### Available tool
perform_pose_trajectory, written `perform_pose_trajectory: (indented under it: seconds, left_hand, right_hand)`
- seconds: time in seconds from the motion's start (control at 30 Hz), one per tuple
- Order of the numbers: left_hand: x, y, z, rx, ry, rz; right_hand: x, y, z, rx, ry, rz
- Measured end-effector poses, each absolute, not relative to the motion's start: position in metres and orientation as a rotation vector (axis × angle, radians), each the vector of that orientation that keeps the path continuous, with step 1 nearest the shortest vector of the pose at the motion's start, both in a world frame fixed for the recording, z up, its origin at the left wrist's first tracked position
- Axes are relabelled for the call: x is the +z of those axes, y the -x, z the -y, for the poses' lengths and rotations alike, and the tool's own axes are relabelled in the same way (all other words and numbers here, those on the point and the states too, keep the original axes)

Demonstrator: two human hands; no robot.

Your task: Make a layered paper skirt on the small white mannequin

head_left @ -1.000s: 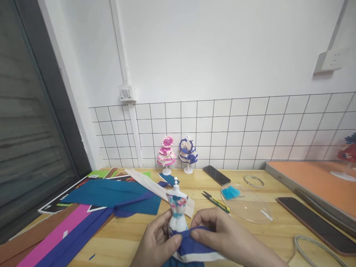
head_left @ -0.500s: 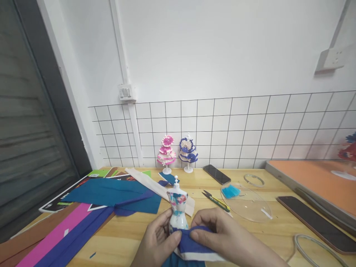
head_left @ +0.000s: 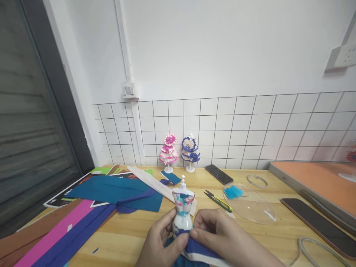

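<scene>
A small white mannequin (head_left: 183, 213) with smears of blue and pink on its chest stands upright between my hands. My left hand (head_left: 165, 237) is wrapped round its lower left side, the thumb pressing a purple strip with a white edge (head_left: 201, 249) against the waist. My right hand (head_left: 219, 231) pinches that strip's upper edge beside the waist, on the right. Below, teal pleated material (head_left: 185, 262) shows at the mannequin's base, partly cut off by the frame.
Teal, purple, pink and brown sheets (head_left: 114, 193) lie on the left. Behind stand two dressed mini mannequins (head_left: 168, 154). To the right are thread snips (head_left: 218, 202), a clear round plate (head_left: 254, 207) with blue pieces (head_left: 233, 191), two phones (head_left: 319, 224) and a cable (head_left: 311, 248).
The mannequin and both hands sit slightly further right in view, as the camera has shifted a little. My right fingers are now closer to the waist, and the purple strip slopes down rightward.
</scene>
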State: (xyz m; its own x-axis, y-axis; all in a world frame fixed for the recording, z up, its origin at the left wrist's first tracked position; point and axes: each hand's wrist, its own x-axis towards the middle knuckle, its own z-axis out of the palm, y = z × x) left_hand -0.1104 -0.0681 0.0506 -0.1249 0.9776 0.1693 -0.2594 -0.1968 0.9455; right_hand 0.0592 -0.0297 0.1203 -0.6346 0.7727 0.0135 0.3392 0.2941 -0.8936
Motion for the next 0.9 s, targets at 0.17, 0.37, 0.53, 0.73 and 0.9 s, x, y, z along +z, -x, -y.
perform_pose_trajectory:
  seconds: [0.17,0.37,0.53,0.73,0.9]
  left_hand:
    - [0.063,0.107,0.071,1.512,-1.112,-0.953]
    - [0.065,0.108,0.072,1.49,-1.099,-0.92]
    - [0.073,0.114,0.074,1.382,-1.076,-0.883]
    - [0.068,0.115,0.066,1.38,-0.995,-0.759]
    - [0.063,0.108,0.063,1.438,-1.067,-0.811]
  right_hand:
    - [0.12,-0.06,0.03,1.253,0.998,2.155]
    - [0.123,-0.057,0.03,1.15,1.042,2.203]
    - [0.123,-0.06,0.03,1.159,1.053,2.19]
    - [0.119,-0.058,0.027,1.233,0.997,2.178]
    - [0.117,-0.053,0.027,1.206,0.977,2.163]
